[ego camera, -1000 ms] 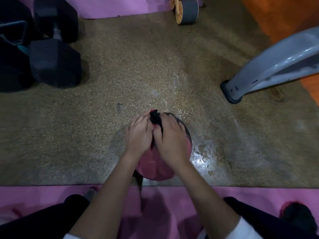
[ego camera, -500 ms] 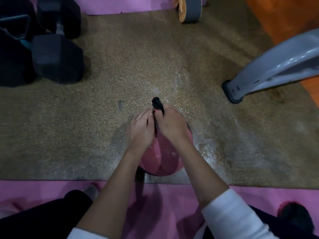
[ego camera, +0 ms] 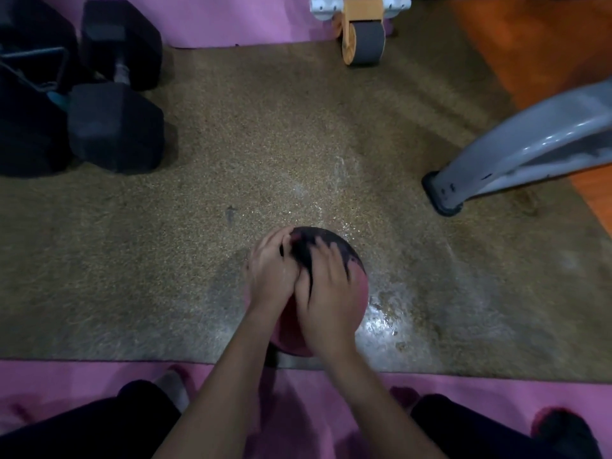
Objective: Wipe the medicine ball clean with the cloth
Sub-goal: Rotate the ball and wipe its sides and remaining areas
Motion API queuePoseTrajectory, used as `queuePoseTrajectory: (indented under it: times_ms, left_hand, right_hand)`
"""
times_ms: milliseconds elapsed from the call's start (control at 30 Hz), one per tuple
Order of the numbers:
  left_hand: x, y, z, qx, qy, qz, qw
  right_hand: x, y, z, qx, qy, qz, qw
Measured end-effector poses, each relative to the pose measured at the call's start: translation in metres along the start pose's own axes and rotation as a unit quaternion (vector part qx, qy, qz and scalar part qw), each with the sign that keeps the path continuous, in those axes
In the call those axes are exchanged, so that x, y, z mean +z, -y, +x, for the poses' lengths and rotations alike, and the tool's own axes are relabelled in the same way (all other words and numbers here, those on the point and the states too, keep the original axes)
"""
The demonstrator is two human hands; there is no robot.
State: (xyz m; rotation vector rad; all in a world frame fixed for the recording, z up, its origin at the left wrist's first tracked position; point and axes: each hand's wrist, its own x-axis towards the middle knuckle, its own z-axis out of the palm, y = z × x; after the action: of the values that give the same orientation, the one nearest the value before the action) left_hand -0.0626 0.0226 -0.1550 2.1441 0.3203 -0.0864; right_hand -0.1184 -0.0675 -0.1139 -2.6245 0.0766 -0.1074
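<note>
The right hand (ego camera: 328, 293) presses the dark cloth (ego camera: 304, 248) on the pink ball (ego camera: 359, 288) with fingers spread, and the left hand (ego camera: 271, 270) rests touching it, its grip hard to tell.

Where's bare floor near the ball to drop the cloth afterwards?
Widest bare patch: brown mat left of the medicine ball, nearer than the dumbbells. Also bare beyond the ball, toward the ab wheel. Right of the ball lies a wet patch, and the grey machine leg crowds that side.
</note>
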Motion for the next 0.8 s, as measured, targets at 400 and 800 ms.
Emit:
queuePoseTrajectory:
  times_ms: [400,800]
  left_hand:
    - [0.005,0.006,0.002,0.008,-0.005,-0.004,1.000]
    - [0.005,0.006,0.004,0.017,0.001,-0.020,1.000]
  right_hand:
    - [-0.005,-0.011,0.037,0.010,0.030,0.040,0.999]
    - [0.001,-0.006,0.019,0.025,0.006,0.028,0.999]
